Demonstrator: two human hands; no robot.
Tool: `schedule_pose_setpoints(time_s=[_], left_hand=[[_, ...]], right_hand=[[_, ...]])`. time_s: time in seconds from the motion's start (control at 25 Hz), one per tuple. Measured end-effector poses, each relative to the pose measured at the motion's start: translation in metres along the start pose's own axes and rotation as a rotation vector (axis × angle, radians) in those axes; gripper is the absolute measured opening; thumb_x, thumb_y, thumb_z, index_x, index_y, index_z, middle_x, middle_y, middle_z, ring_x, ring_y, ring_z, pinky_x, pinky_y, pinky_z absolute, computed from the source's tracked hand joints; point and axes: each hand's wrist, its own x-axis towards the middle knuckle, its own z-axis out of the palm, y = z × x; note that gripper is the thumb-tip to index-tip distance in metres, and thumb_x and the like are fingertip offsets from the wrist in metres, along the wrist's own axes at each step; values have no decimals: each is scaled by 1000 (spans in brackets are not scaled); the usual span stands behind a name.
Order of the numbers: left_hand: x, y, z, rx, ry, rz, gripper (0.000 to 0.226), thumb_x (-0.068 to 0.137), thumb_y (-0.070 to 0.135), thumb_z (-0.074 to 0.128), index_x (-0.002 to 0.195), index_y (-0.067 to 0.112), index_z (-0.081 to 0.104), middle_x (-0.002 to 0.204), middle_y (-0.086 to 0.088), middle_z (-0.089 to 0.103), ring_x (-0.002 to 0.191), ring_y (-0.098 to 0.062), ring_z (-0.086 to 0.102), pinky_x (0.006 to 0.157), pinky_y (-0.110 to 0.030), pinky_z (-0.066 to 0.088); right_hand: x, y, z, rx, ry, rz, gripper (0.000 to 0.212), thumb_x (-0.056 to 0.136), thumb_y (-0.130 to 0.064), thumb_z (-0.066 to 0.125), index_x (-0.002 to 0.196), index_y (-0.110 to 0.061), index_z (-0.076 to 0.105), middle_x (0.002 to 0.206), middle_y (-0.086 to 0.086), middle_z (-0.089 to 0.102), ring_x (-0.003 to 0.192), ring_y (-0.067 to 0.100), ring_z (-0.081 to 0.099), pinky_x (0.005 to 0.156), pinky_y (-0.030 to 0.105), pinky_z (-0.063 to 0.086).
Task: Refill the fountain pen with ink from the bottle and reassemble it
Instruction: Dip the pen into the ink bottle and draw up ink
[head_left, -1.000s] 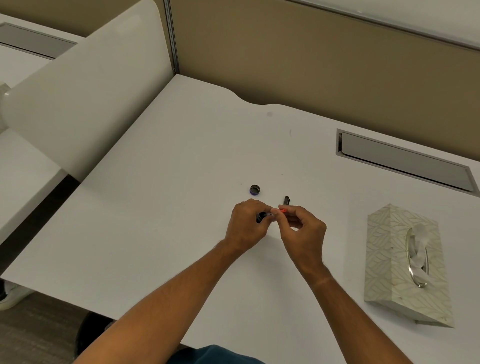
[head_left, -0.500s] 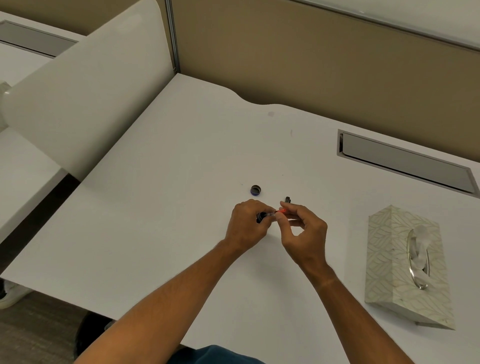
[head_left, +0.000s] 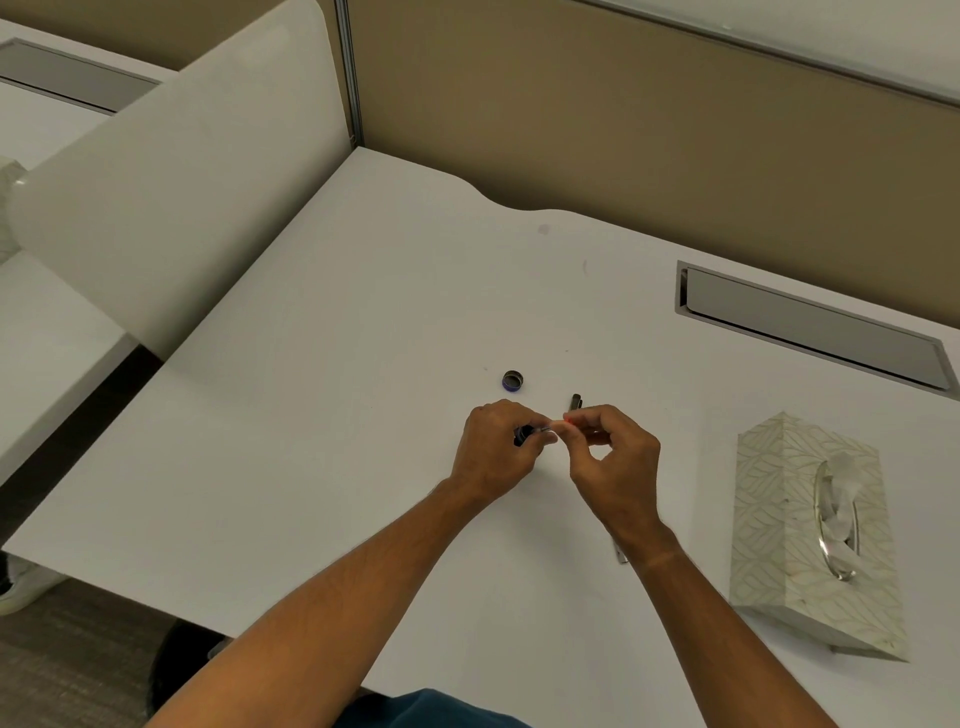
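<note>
Both hands met mid-bench: left hand (head_left: 496, 447) pinched the dark pen section (head_left: 523, 434), right hand (head_left: 613, 457) pinched its red-tipped converter (head_left: 570, 421); best twisted slowly, kept level

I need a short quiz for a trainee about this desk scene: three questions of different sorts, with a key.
1. True or false: the cap is screwed onto a bottle.
2. Which lies nearest the right hand? A) cap B) tissue box C) dark pen part
3. Fill in: the left hand holds a small ___ piece.

Key: 1 false, it lies loose on the desk; 2 C; 3 dark.
</note>
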Motion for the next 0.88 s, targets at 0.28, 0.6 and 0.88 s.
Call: schedule_pose_setpoints(time_s=[0.28, 0.6, 0.88], left_hand=[[0, 2, -3, -7, 10, -8, 19, 77, 19, 77, 91, 6, 76, 85, -10, 76, 77, -22, 69, 74, -24, 48], [0, 1, -2, -10, 0, -28, 20, 79, 21, 76, 93, 8, 76, 87, -8, 76, 78, -20, 69, 76, -26, 52], [0, 2, -2, -5, 9, -6, 18, 78, 20, 76, 91, 8, 77, 85, -8, 76, 76, -20, 69, 73, -25, 50]], right_hand=[[0, 3, -3, -12, -25, -84, 18, 82, -1, 69, 98, -7, 74, 92, 5, 74, 82, 10, 67, 71, 11, 51], [1, 2, -3, 13, -57, -50, 26, 80, -10, 71, 106, -6, 71, 96, 2, 73, 85, 10, 67, 70, 14, 54], [4, 2, -3, -32, -24, -33, 12, 80, -6, 76, 91, -6, 72, 86, 7, 73, 76, 17, 67, 67, 9, 50]])
